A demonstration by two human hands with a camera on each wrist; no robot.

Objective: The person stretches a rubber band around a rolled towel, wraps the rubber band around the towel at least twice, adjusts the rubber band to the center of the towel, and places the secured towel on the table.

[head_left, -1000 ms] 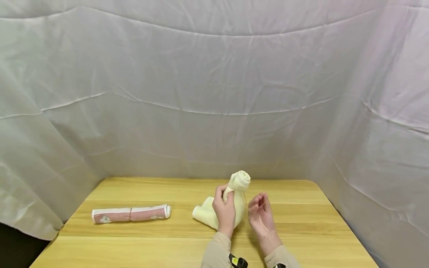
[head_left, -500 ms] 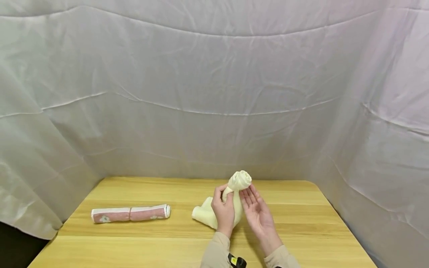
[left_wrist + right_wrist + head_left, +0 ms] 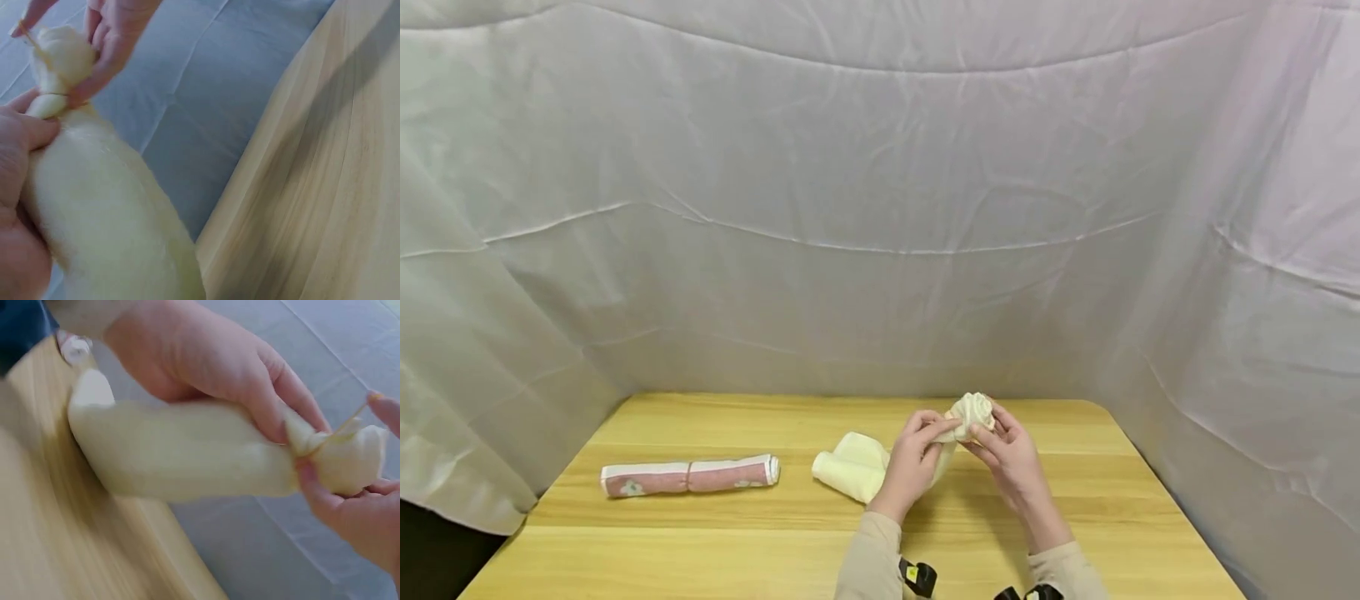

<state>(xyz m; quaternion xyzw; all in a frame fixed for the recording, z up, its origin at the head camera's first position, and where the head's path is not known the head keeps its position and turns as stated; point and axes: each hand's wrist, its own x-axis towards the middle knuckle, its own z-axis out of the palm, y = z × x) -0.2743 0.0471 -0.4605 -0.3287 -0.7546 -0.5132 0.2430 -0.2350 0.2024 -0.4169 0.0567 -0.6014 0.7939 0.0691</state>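
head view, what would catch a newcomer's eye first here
First the pale yellow rolled towel near the middle of the light wooden table, its far end cinched into a rosette-like knob. The left hand grips the neck below that knob while the right hand holds the knob, a thin rubber band stretched at the neck. To the left lies a pink rolled towel with white trim, and creased white cloth drapes behind.
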